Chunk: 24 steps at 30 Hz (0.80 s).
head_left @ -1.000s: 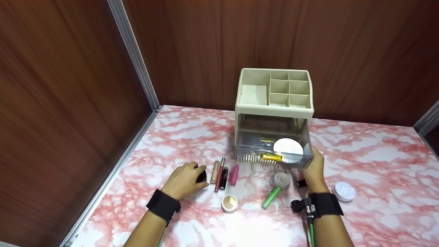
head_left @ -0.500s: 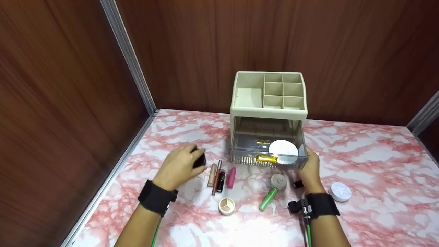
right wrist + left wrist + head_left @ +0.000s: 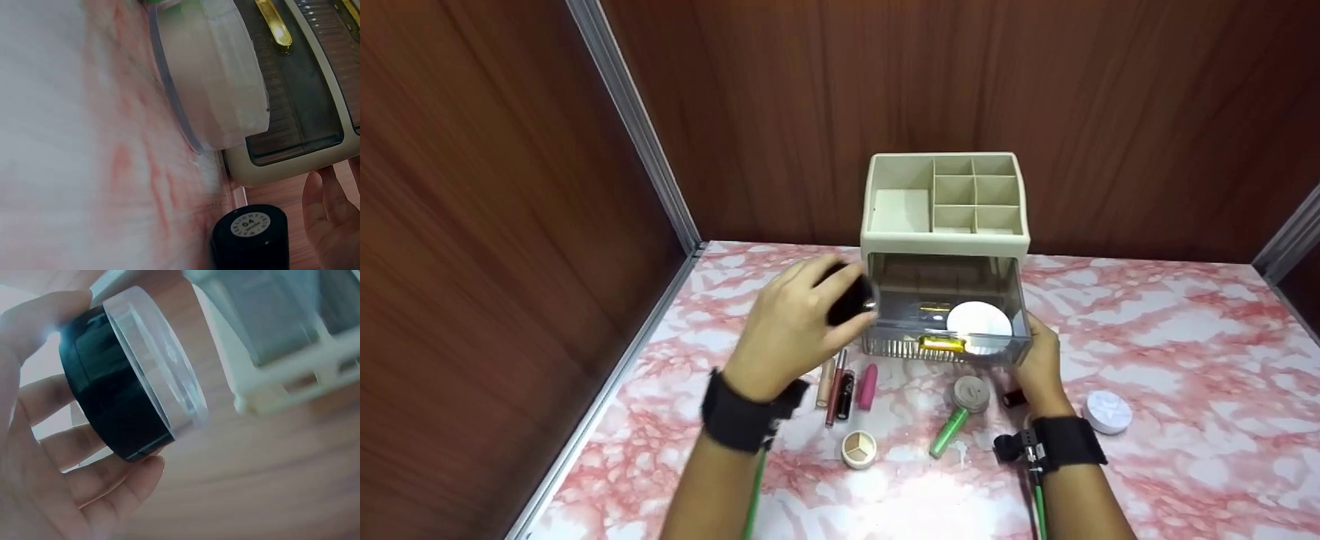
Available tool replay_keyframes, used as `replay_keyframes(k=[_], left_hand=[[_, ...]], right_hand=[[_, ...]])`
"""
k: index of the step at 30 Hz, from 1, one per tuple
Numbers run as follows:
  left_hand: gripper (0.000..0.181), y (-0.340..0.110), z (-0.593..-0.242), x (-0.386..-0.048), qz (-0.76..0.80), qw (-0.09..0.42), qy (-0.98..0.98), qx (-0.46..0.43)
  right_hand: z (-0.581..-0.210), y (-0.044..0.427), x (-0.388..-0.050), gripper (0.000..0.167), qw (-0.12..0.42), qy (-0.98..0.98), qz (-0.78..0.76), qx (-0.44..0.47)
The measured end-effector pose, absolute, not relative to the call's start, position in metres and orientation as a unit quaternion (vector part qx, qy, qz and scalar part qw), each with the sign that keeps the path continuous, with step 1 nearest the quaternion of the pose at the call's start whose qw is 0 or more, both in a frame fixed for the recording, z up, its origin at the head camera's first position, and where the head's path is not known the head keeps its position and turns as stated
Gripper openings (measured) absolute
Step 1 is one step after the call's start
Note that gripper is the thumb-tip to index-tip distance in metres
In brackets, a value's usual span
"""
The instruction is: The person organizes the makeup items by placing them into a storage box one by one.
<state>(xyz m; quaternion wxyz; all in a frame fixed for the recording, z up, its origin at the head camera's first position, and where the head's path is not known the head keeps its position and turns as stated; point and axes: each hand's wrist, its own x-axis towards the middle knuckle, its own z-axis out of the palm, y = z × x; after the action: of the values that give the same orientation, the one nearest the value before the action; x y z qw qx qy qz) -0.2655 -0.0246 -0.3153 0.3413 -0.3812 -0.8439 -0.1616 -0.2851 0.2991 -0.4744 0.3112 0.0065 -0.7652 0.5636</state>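
My left hand (image 3: 791,322) grips a round black jar (image 3: 851,304) with a clear section, in front of the left side of the drawer organizer. In the left wrist view, thumb and fingers curve round the black part of the jar (image 3: 118,394). A cream drawer organizer (image 3: 945,242) stands toward the back. Its smoky clear drawer (image 3: 896,343) is pulled out and holds a white round item (image 3: 979,319). At the drawer's right front corner rests my right hand (image 3: 1041,367). In the right wrist view, the fingertips of my right hand (image 3: 332,222) touch the organizer's side.
Left of centre lie a beige tube (image 3: 825,386), a dark red tube (image 3: 835,397), a black tube (image 3: 846,397) and a pink tube (image 3: 868,386). Nearer are a three-colour pot (image 3: 859,449) and green tube (image 3: 949,433). A greyish jar (image 3: 971,394) and lavender round case (image 3: 1108,412) sit rightward.
My left hand has lifted the black jar off the table and carried it up and right, over to the drawer's left side. The right hand has stayed beside the drawer.
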Motion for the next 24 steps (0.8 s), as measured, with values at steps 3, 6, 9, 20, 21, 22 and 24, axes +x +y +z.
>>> replay_keyframes(k=[3, 6, 9, 20, 21, 22, 24], left_hand=[[0.053, -0.006, -0.313, -0.274, -0.176, 0.325, -0.842, -0.393], [0.053, 0.010, -0.314, -0.282, -0.175, 0.309, -0.846, -0.398], [0.052, 0.021, -0.316, -0.289, -0.165, 0.304, -0.852, -0.394], [0.049, 0.051, -0.323, -0.308, -0.139, 0.231, -0.889, -0.370], [0.048, 0.051, -0.325, -0.309, -0.137, 0.221, -0.893, -0.368], [0.048, 0.052, -0.326, -0.310, -0.134, 0.211, -0.896, -0.366], [0.048, 0.053, -0.329, -0.311, -0.129, 0.192, -0.902, -0.365]], right_hand=[[-0.473, 0.302, -0.285, 0.018, 0.315, -0.766, 0.560, 0.006], [-0.473, 0.301, -0.285, 0.014, 0.318, -0.761, 0.566, 0.007], [-0.475, 0.298, -0.286, 0.012, 0.320, -0.759, 0.567, 0.012], [-0.473, 0.301, -0.285, 0.017, 0.303, -0.765, 0.569, 0.001], [-0.473, 0.301, -0.285, 0.017, 0.303, -0.765, 0.568, 0.001], [-0.473, 0.301, -0.285, 0.019, 0.304, -0.765, 0.568, 0.001], [-0.473, 0.301, -0.285, 0.021, 0.307, -0.766, 0.565, 0.000]])
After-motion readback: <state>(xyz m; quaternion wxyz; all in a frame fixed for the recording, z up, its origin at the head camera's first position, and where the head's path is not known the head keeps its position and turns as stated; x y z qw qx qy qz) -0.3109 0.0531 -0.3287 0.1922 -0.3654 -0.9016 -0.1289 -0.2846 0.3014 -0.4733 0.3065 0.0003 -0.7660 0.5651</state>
